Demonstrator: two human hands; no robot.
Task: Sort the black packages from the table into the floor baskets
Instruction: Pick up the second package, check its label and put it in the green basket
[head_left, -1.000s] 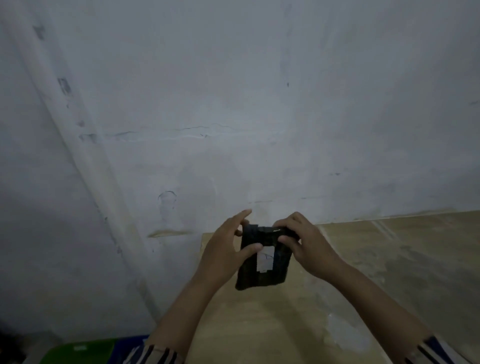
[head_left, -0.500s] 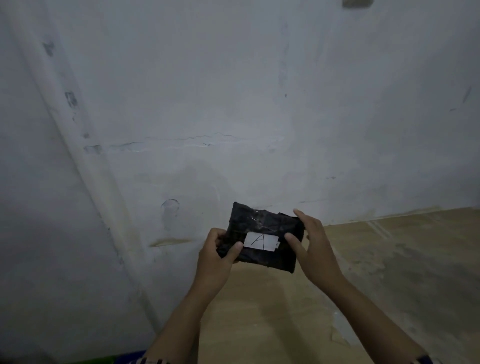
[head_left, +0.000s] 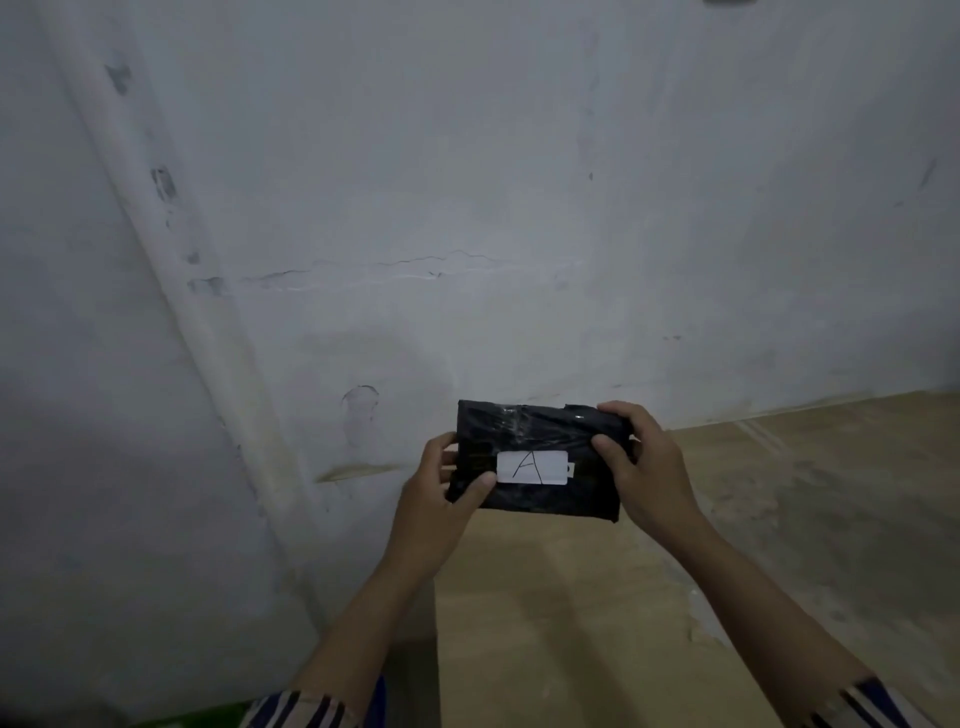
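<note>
I hold one black package (head_left: 524, 431) up in front of me with both hands, above the far left corner of the wooden table (head_left: 571, 623). It lies level, its long side across. A white label (head_left: 532, 467) on its front bears a handwritten letter A. My left hand (head_left: 436, 493) grips its left end, thumb on the front. My right hand (head_left: 639, 462) grips its right end, fingers over the top edge. No other package shows.
A stained white wall (head_left: 467, 208) fills most of the view, right behind the table. A sliver of something green (head_left: 208, 719) shows at the bottom left, by my striped sleeve. The baskets are out of sight.
The package has turned from upright to level, its label now facing me and readable. Both hands have shifted to its two ends and raised it slightly.
</note>
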